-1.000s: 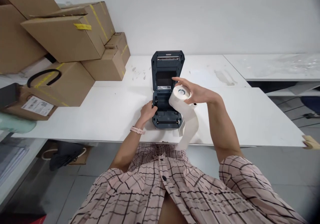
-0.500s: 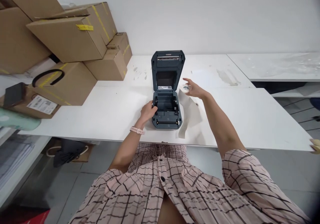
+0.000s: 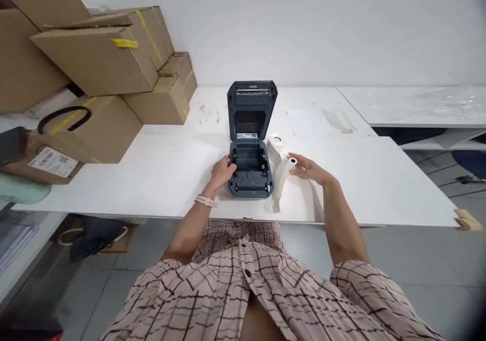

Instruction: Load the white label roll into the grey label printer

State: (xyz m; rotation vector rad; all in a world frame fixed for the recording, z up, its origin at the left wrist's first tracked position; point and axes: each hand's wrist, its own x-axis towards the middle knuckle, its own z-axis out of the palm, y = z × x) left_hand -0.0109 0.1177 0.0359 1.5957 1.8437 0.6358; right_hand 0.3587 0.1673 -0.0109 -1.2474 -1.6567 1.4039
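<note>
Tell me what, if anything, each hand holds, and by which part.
The left hand holds the open printer by its base's left edge. The right hand is beside the small roll; whether it grips cannot be told.

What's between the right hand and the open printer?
In the head view: the small roll, close by the right hand, then white paper strips up toward the open printer. The larger roll sits farther back, beside the printer.

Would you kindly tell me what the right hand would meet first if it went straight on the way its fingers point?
Most likely the small roll, directly before the right hand; whether they already touch is unclear. The printer stands beyond.
</note>
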